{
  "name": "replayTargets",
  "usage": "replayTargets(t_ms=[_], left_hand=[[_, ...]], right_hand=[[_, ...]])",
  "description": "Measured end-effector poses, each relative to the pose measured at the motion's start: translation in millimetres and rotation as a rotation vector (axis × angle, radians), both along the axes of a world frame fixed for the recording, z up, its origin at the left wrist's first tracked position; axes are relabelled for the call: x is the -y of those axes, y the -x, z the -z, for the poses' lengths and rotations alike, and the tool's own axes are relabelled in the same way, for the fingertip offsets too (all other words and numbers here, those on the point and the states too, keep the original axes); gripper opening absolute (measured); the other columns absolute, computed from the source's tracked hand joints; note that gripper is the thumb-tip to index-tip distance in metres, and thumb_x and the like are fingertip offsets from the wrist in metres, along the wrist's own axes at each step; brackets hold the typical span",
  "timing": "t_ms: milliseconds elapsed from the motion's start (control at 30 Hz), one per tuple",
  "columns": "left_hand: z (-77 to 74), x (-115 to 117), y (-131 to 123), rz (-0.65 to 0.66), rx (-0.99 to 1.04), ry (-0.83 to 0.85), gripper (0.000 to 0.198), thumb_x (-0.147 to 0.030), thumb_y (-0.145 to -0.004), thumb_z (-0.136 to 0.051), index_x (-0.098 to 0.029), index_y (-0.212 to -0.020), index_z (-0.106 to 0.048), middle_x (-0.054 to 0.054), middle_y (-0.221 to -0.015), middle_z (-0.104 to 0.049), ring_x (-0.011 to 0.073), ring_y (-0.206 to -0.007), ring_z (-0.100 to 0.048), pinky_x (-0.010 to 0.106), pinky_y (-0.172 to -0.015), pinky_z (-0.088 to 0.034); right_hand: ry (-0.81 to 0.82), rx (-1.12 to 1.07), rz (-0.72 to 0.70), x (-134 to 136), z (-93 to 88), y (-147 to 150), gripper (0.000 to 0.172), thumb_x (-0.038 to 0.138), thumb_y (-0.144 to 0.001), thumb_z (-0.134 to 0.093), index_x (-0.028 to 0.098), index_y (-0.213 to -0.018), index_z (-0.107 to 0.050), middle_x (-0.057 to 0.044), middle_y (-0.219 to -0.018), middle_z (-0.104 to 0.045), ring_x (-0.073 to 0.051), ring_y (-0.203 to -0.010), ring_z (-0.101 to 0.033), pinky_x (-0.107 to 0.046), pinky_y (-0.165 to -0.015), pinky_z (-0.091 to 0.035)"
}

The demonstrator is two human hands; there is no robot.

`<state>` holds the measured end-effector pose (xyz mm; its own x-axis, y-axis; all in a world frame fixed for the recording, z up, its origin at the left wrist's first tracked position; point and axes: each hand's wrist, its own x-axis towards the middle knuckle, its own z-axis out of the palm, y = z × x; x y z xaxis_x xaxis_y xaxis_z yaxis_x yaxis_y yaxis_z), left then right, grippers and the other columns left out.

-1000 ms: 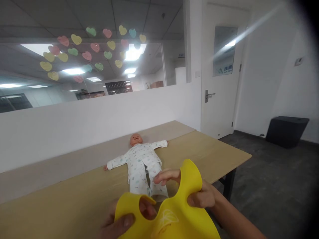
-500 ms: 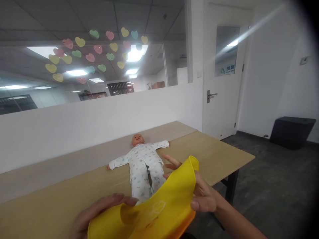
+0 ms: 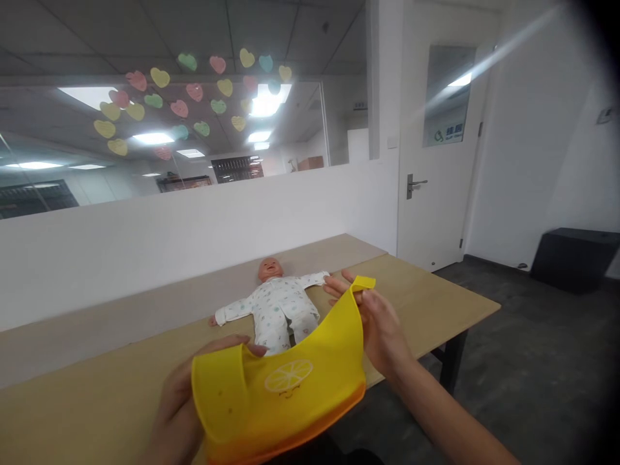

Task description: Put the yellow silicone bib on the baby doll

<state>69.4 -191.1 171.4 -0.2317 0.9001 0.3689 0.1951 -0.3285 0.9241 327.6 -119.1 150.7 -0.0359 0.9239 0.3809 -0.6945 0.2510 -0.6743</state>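
A yellow bib (image 3: 310, 381) with a lemon-slice print and an orange lower edge is stretched between my two hands, in front of the table's near edge. My left hand (image 3: 181, 394) grips its left strap, the fingers partly hidden behind it. At the upper right strap, my right hand (image 3: 380, 323) pinches the bib between thumb and fingers, other fingers reaching out behind. Beyond the bib a baby doll (image 3: 278, 303) lies on its back, arms spread, in white printed pyjamas; the bib hides its lower legs.
The wooden table (image 3: 426, 290) runs along a white wall (image 3: 194, 245) with a window above, dotted with heart-shaped paper notes. To the right are a white door (image 3: 431, 219) and a black box (image 3: 576, 258) on the dark floor.
Both hands have lifted the bib and turned its front more toward me, so the lemon print and left strap show. My right hand has moved up and slightly left.
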Motion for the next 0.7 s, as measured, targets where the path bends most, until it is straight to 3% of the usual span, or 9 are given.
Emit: replayTargets(t_ms=[67, 200, 400, 533, 700], left_hand=[[-6.5, -5.7, -4.8, 0.041, 0.028, -0.021, 0.034, -0.05, -0.058, -0.082, -0.024, -0.081, -0.081, 0.009, -0.088, -0.078, 0.0299, -0.087, -0.07, 0.031, -0.066, -0.058], [-16.2, -13.4, -20.3, -0.055, 0.131, 0.076, 0.033, -0.045, -0.06, -0.084, -0.02, -0.079, -0.079, 0.009, -0.096, -0.077, 0.0245, -0.082, -0.07, 0.025, -0.062, -0.056], [-20.9, -27.5, -31.5, -0.036, 0.312, 0.133, 0.046, -0.05, -0.066, -0.08, -0.015, -0.096, -0.076, 0.01, -0.093, -0.078, 0.0242, -0.075, -0.072, 0.028, -0.06, -0.058], [-13.5, -31.9, -26.9, -0.032, 0.373, 0.169, 0.053, -0.047, -0.063, -0.083, -0.017, -0.106, -0.074, 0.01, -0.092, -0.078, 0.0256, -0.077, -0.073, 0.029, -0.058, -0.059], [-8.1, -25.2, -28.6, -0.046, 0.382, 0.249, 0.055, -0.05, -0.06, -0.084, -0.015, -0.102, -0.076, 0.011, -0.089, -0.078, 0.0295, -0.076, -0.073, 0.033, -0.059, -0.06]], right_hand=[[0.077, -0.002, -0.005, -7.4, -10.8, -0.5, 0.064, 0.044, -0.078, -0.076, 0.017, -0.13, -0.052, -0.015, -0.126, -0.067, -0.022, -0.111, -0.068, -0.031, -0.089, -0.055], [0.112, 0.025, -0.061, -20.3, -30.2, 1.0, 0.056, 0.033, -0.078, -0.074, 0.016, -0.127, -0.053, -0.013, -0.115, -0.072, -0.02, -0.094, -0.072, -0.026, -0.072, -0.056], [0.06, 0.048, -0.136, -21.1, -55.4, 10.5, 0.048, 0.023, -0.076, -0.059, 0.013, -0.122, -0.053, -0.009, -0.09, -0.075, -0.017, -0.072, -0.07, -0.028, -0.071, -0.055], [0.097, 0.049, -0.227, -19.3, -55.2, 9.7, 0.052, 0.031, -0.079, -0.053, 0.013, -0.127, -0.047, -0.011, -0.092, -0.075, -0.018, -0.074, -0.069, -0.029, -0.071, -0.054], [0.14, 0.045, -0.211, -18.2, -43.0, -0.8, 0.069, 0.064, -0.084, -0.046, 0.01, -0.127, -0.049, -0.018, -0.096, -0.074, -0.022, -0.073, -0.068, -0.033, -0.068, -0.054]])
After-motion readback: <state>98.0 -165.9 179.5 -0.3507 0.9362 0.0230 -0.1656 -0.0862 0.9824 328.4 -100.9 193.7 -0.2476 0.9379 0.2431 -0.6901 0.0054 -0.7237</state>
